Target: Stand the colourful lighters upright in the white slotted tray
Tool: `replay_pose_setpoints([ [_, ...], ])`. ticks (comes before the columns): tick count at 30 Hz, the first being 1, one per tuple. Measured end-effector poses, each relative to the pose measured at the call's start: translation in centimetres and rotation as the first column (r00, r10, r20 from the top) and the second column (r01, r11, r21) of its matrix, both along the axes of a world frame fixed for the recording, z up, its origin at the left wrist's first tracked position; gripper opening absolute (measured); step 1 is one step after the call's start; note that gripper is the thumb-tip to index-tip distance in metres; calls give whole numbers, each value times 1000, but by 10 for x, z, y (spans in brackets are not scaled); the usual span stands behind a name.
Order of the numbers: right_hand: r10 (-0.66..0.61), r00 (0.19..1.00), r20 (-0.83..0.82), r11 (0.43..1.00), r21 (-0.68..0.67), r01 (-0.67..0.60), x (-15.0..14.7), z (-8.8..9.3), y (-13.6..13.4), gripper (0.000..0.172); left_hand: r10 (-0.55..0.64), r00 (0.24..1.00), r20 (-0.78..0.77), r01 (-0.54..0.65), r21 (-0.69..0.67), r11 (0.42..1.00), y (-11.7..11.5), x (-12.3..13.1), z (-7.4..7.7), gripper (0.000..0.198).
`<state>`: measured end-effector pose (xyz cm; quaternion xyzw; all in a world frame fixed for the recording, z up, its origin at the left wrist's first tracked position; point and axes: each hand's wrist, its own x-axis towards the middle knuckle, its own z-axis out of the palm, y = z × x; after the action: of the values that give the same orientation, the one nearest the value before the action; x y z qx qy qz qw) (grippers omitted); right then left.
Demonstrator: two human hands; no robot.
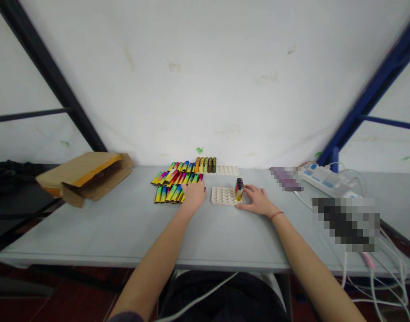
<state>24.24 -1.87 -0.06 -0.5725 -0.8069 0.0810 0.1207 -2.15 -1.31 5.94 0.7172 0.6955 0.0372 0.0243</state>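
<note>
Several shiny multicolored lighters (171,193) lie in rows on the table. My left hand (194,195) is over the right end of these rows, fingers curled down among them; the fingertips are mostly hidden, and a small dark red end shows beside the thumb. A white tray with round cells (222,196) lies between my hands. A few upright lighters (239,190) with black tops stand along its right end. My right hand (258,200) grips that end, thumb at the front corner and fingers beside the lighters.
Behind stand rows of upright gold-ended pieces (205,165) beside another white tray (228,170). An open cardboard box (87,174) lies at left. On the right are a power strip (325,179), white cables (401,264) and two blurred-out objects. A wall rises behind the table.
</note>
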Motion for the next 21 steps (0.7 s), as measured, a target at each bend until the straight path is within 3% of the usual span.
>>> replay_pose_setpoints([
  [6, -9, 1000, 1, 1000, -7, 9, 0, 0, 0, 71, -68, 997, 47, 66, 33, 997, 6, 4, -11, 31],
  [10, -5, 1000, -5, 1000, -6, 5, 1, -1, 1, 71, -198, 942, 272, 134, 238, 962, 19, 3, -22, 28],
  [12, 1, 1000, -9, 1000, -3, -1, 2, -2, 2, 71, -263, 819, 509, 106, 317, 942, 26, 5, -27, 29],
  [15, 8, 1000, -11, 1000, -3, -8, 3, -3, 2, 71, -223, 481, 848, 44, 230, 972, 33, 12, -32, 29],
  [18, 9, 1000, -10, 1000, -5, -9, 3, -3, 2, 70, -106, 179, 978, 32, 102, 994, 32, 21, -33, 24],
  [20, 7, 1000, -9, 1000, -4, -7, 3, -3, 3, 70, -54, 50, 997, 8, 54, 999, 29, 26, -32, 18],
  [21, 5, 1000, -8, 1000, -3, -5, 3, -3, 3, 70, -25, -1, 1000, 2, 25, 1000, 28, 27, -31, 26],
])
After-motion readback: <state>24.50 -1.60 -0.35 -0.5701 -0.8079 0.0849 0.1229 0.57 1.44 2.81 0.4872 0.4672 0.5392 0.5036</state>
